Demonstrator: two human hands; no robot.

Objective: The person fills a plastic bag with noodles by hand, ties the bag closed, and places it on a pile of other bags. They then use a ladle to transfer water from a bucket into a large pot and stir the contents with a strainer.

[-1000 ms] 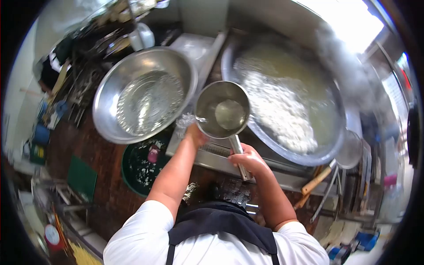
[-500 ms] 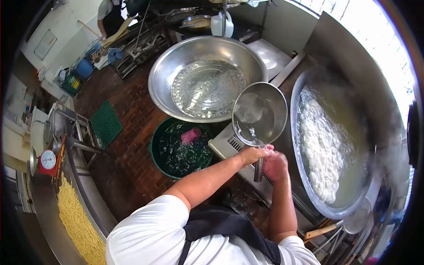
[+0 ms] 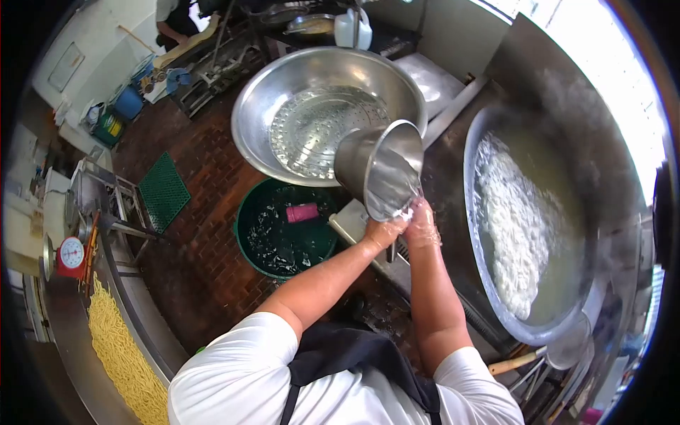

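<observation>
Brick floor [image 3: 205, 177]; steel counter [image 3: 453, 184]; steaming wok [image 3: 528, 219]; both hands [image 3: 404, 227] clasp tilted pot [image 3: 379, 170]

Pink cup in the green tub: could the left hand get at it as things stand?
Probably not at once. The pink cup lies uncovered in the green tub, below and beside the left hand, but both hands are under water pouring from the tilted steel pot.

Head view, steeply down, close overhead.
</observation>
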